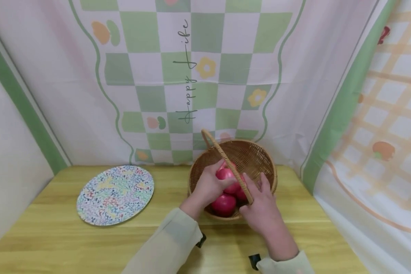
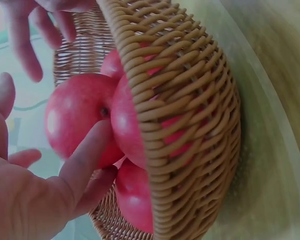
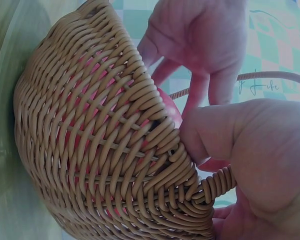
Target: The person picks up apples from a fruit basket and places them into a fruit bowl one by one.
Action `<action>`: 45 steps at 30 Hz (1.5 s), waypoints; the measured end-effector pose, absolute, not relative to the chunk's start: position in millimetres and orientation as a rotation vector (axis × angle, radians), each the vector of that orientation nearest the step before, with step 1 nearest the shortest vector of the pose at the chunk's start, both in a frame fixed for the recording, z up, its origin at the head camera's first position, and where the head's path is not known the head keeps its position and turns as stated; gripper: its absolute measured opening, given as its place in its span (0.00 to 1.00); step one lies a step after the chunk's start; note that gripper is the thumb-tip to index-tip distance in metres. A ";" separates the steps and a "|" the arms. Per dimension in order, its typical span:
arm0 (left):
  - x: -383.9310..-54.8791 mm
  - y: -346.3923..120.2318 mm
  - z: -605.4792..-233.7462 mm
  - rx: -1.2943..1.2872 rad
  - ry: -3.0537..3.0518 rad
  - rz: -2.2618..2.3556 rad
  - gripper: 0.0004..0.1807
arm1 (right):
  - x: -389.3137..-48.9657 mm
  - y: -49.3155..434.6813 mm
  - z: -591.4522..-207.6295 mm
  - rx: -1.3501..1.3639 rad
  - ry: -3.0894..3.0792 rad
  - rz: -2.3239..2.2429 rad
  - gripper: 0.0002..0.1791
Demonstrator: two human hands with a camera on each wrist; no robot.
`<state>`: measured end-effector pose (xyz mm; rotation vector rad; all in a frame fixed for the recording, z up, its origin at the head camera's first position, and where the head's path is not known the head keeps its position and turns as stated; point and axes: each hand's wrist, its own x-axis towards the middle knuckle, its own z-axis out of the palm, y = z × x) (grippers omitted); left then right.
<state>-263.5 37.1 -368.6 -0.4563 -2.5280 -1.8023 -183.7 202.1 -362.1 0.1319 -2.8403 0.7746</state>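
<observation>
Several red apples (image 1: 223,205) lie in a brown wicker basket (image 2: 190,125) with an arched handle (image 1: 222,154). My left hand (image 1: 205,185) is inside the basket's left side. One of its digits touches the upper apple (image 2: 80,117) near its stem dimple, while other fingers spread around it, partly hidden. At the handle's near end is my right hand (image 1: 265,215), with its fingers reaching over the basket and the handle passing between thumb and fingers. In the right wrist view its thumb (image 3: 205,132) lies by the woven rim. The lower apples are partly covered by the wicker.
A round, flat plate with a multicoloured speckled pattern (image 1: 116,196) lies on the wood-grain table (image 1: 54,239), left of the basket. A green-and-white checked cloth (image 1: 178,83) hangs behind, with further cloths (image 1: 380,144) at the sides.
</observation>
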 end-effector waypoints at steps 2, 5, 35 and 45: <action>-265.4 40.0 -369.7 -0.477 -2.581 -1.683 0.37 | -183.6 202.0 -362.0 0.126 -2.842 0.769 0.53; -266.1 43.2 -370.2 -0.495 -2.665 -1.495 0.33 | -183.0 201.4 -361.4 0.122 -2.850 0.761 0.53; -262.3 37.1 -370.1 -0.606 -2.668 -1.395 0.25 | -183.5 202.4 -360.8 0.123 -2.883 0.742 0.50; -257.1 27.2 -372.2 -0.548 -2.543 -1.755 0.23 | -182.5 198.8 -360.7 0.142 -2.876 0.732 0.48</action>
